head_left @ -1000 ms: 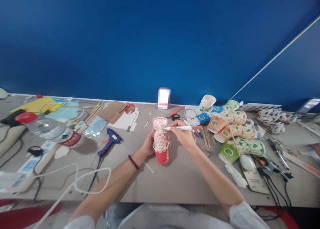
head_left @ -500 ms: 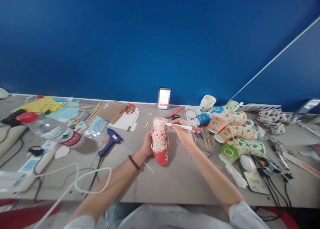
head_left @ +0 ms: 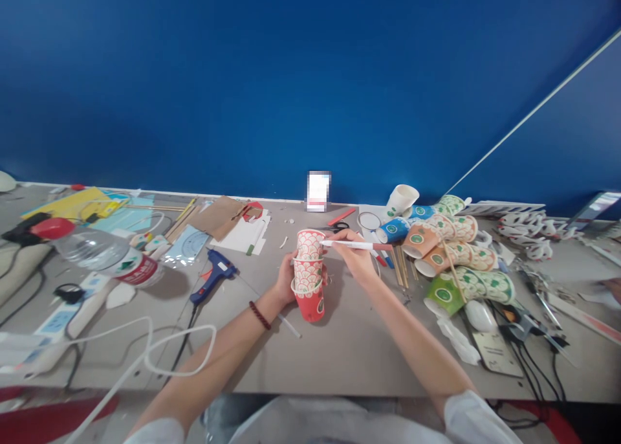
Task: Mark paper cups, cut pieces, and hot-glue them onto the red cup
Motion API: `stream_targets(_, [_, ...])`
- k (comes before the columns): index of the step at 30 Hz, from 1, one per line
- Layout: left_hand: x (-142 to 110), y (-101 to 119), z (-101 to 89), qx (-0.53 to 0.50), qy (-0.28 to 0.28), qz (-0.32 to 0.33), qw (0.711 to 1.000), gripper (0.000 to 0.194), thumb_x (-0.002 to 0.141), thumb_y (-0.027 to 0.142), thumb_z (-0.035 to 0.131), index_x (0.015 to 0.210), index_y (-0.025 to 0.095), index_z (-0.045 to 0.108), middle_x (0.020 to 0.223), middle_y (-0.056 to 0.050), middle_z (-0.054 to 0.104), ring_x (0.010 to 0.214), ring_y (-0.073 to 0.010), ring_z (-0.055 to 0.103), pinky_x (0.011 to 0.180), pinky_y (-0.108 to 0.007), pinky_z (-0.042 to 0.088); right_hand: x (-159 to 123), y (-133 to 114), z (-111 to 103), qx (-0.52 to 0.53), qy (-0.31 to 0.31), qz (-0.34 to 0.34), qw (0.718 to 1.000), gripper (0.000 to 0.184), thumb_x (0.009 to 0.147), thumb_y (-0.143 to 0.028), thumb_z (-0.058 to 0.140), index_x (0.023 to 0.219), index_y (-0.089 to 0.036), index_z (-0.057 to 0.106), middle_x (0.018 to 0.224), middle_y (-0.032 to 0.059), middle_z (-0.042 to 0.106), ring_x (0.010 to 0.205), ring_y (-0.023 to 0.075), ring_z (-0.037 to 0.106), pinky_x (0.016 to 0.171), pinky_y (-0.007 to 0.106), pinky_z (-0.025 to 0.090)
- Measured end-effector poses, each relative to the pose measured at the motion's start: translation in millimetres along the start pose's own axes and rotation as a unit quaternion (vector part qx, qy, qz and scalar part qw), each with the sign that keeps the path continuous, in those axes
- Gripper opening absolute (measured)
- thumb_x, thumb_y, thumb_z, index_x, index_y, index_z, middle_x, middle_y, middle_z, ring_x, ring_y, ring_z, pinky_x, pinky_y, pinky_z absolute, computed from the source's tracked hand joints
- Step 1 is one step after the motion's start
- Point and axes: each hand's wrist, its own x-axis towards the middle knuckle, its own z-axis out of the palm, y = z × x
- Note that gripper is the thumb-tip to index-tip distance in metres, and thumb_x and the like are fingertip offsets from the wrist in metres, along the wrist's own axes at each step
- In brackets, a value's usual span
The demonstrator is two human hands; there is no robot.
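Observation:
My left hand (head_left: 287, 281) is wrapped round a stack of red-and-white paper cups (head_left: 308, 274), gripping it from the left and behind. The stack leans slightly, its plain red end toward me and its scale-patterned part away. Between the fingers of my right hand (head_left: 356, 259) is a marker pen (head_left: 355, 244), white with a reddish-brown end. Its tip points left and meets, or nearly meets, the upper right side of the top cup. Whether it touches I cannot tell.
A blue glue gun (head_left: 213, 276) and a water bottle (head_left: 104, 253) lie on the left. On the right are blue, orange and green paper cups (head_left: 444, 294), with wooden sticks (head_left: 398, 266) beside them. Scissors (head_left: 339, 226) and a lit phone (head_left: 318, 191) are at the back.
The near end of the cup stack has shifted slightly left and toward me, still in my left hand. The marker pen has turned a little flatter, its tip staying by the top cup.

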Motion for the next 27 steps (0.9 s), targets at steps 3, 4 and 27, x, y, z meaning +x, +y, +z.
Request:
stream_targets(3, [0.5, 0.2, -0.2, 0.008, -0.003, 0.001, 1.0, 0.06, 0.076, 0.055, 0.045, 0.113, 0.009, 0.06, 0.076, -0.011, 0.066, 0.066, -0.0245, 0.061, 0.07, -0.037, 0.042, -2.0, -6.2, 2.7, -0.001, -0.007, 0.008, 1.0, 0.009, 0.069, -0.031, 0.064, 0.067, -0.024, 0.06, 0.081, 0.0018, 0.068, 0.086, 0.0216, 0.065, 0.08, 0.037, 0.053])
stream_targets(4, [0.6, 0.1, -0.4, 0.01, -0.004, 0.002, 1.0, 0.06, 0.076, 0.055, 0.045, 0.111, 0.009, 0.061, 0.076, -0.011, 0.066, 0.066, -0.0246, 0.061, 0.07, -0.037, 0.042, -2.3, -7.3, 3.3, -0.003, -0.007, 0.01, 1.0, 0.009, 0.069, -0.031, 0.064, 0.067, -0.023, 0.059, 0.081, 0.0018, 0.068, 0.084, 0.0213, 0.065, 0.079, 0.037, 0.053])
stream_targets(27, [0.4, 0.0, -1.6, 0.01, -0.01, 0.001, 1.0, 0.057, 0.075, 0.054, 0.045, 0.107, 0.01, 0.062, 0.075, -0.012, 0.066, 0.066, -0.0252, 0.062, 0.071, -0.038, 0.043, -3.5, -7.6, 2.4, -0.021, -0.006, 0.016, 1.0, 0.004, 0.067, -0.025, 0.061, 0.065, -0.023, 0.058, 0.074, 0.0003, 0.065, 0.081, 0.0207, 0.066, 0.079, 0.036, 0.052])
